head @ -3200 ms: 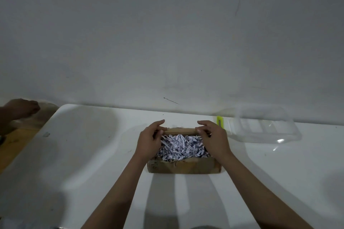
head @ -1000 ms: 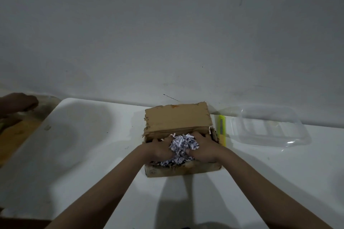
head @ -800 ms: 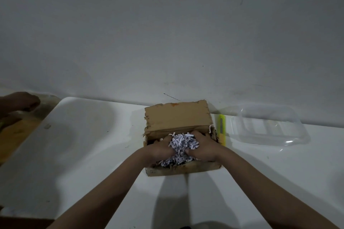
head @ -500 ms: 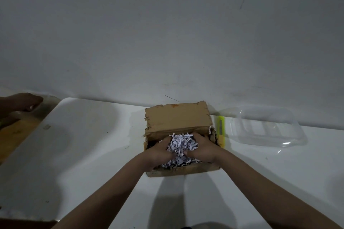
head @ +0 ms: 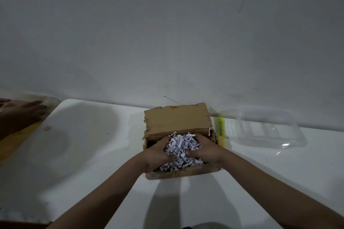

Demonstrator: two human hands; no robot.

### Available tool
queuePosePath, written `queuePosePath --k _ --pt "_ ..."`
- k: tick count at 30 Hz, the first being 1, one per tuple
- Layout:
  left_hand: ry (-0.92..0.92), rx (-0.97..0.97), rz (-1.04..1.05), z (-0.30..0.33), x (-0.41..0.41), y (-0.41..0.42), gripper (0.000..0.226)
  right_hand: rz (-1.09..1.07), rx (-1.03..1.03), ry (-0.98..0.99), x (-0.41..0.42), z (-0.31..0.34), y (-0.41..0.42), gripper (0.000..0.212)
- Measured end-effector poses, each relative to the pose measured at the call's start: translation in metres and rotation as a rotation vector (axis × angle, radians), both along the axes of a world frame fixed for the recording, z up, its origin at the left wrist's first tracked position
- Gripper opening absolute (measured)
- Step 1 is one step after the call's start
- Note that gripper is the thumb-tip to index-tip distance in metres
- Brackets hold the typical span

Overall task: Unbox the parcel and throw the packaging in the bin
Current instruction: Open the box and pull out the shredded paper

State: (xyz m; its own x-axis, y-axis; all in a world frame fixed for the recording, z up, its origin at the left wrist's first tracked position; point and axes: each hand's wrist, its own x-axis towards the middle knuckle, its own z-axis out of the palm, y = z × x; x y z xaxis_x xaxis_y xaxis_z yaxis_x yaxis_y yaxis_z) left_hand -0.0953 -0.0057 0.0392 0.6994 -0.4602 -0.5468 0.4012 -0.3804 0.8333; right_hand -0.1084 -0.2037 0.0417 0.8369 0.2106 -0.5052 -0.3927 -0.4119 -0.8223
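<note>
A brown cardboard box (head: 186, 172) sits on the white table (head: 93, 145) in front of me, its lid flap (head: 176, 119) folded back toward the wall. The box is filled with white shredded paper (head: 181, 146). My left hand (head: 158, 154) and my right hand (head: 205, 149) are both inside the box, cupped around a heap of the shredded paper from either side and pressing it together. What lies under the paper is hidden.
A yellow-green utility knife (head: 221, 132) lies just right of the box. A clear plastic tray (head: 264, 130) rests farther right near the wall. Another person's hand (head: 20, 112) rests at the far left edge, beside a wooden surface (head: 16, 139).
The lid flap has been folded back since the earliest frame. Both my hands moved into the box and gathered the shredded paper into a heap, which now stands slightly higher.
</note>
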Motion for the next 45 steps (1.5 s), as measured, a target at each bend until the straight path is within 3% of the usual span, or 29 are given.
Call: queuePosePath --k 6,11,16,22,33,45 --pt "0.004 -0.089 0.034 -0.001 -0.004 0.005 0.075 -0.048 0.048 -0.001 -0.002 -0.006 -0.001 0.071" --pt "0.008 -0.054 0.005 0.000 -0.003 0.006 0.092 -0.057 0.032 -0.009 -0.001 -0.006 0.000 0.058" --pt "0.008 -0.061 0.012 0.006 -0.006 0.003 0.083 -0.011 -0.022 -0.052 -0.003 -0.003 0.004 0.042" --pt "0.001 -0.057 0.021 0.008 -0.007 0.002 0.080 0.024 -0.073 -0.113 -0.006 0.000 0.001 0.053" --pt "-0.027 -0.132 0.038 0.013 -0.010 0.011 0.083 -0.009 0.070 -0.169 -0.012 0.012 -0.001 0.073" --pt "-0.067 -0.040 -0.025 0.014 -0.018 0.008 0.085 0.026 0.059 -0.149 -0.019 0.005 0.004 0.072"
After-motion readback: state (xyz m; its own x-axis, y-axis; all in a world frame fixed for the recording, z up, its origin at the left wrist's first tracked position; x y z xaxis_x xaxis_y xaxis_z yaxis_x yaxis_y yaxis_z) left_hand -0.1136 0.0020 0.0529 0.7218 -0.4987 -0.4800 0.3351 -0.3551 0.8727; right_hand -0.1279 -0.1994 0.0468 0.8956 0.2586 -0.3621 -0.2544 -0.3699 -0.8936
